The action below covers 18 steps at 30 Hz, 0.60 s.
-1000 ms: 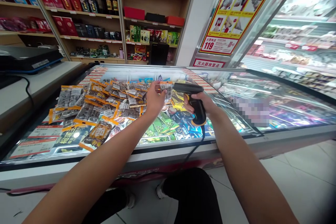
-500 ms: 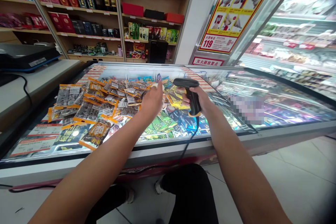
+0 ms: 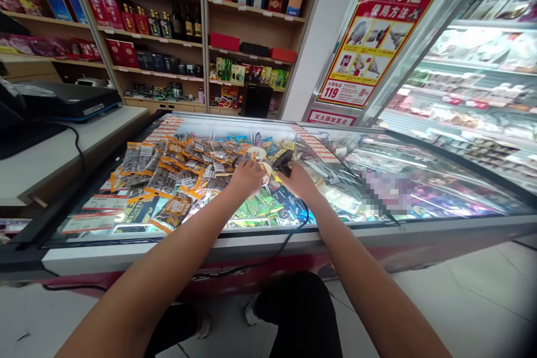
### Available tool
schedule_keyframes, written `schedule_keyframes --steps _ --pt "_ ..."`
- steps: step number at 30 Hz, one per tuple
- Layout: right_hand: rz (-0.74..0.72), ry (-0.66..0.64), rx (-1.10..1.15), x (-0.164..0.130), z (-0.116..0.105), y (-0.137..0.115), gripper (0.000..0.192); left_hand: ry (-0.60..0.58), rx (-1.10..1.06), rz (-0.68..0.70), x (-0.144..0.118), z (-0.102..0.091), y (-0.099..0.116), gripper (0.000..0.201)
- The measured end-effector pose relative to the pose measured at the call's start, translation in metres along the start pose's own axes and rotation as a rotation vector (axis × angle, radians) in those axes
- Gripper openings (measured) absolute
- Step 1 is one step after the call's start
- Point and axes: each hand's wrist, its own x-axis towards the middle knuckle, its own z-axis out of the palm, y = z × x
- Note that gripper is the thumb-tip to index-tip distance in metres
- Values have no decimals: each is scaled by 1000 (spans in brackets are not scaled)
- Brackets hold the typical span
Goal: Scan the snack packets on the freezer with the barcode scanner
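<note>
Right hand [image 3: 298,180] fingers wrap the scanner [image 3: 283,161]; left hand [image 3: 246,177] fingers spread on packets [image 3: 176,170] (mid-lid, edges clear).

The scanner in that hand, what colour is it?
Black: the scanner in the right hand looks black in the head view, the only view.

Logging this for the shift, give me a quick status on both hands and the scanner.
Right hand grips barcode scanner, low over freezer lid. Left hand flat on snack packets. Scanner cable trails over the front edge.
</note>
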Motion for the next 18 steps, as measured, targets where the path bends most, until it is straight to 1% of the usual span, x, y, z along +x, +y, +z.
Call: schedule_keyframes --steps 2,4,5,6,7,8,10,12,13,16,17,18 --pt "-24 66 -46 -4 3 0 63 28 13 11 -7 0 -6 36" --pt "13 209 -75 -6 3 -3 73 108 3 56 -15 1 -9 33" --pt "15 277 -50 -6 2 -5 78 176 -22 79 -20 0 -10 34" --pt "-12 319 17 -7 -1 -10 80 264 -66 87 -24 -2 -11 36" --pt "-67 321 126 -8 -4 -16 81 365 -137 73 -29 -7 -12 40" --pt "-143 285 264 -11 -9 -23 82 470 -237 37 -33 -14 -14 46" --pt "-293 160 548 -21 -21 -45 84 675 -500 -78 -43 -37 -21 60" --pt "-409 66 727 -38 -39 -71 87 851 -739 -138 -54 -71 -32 75" --pt "-461 56 774 -49 -49 -85 88 923 -829 -148 -61 -91 -38 79" --pt "-584 137 866 -81 -82 -122 93 1037 -1007 -42 -84 -147 -55 96" --pt "-606 183 879 -90 -91 -132 94 1061 -1028 -6 -91 -161 -59 101" --pt "-621 235 888 -96 -97 -140 94 1063 -1036 23 -98 -171 -63 106"
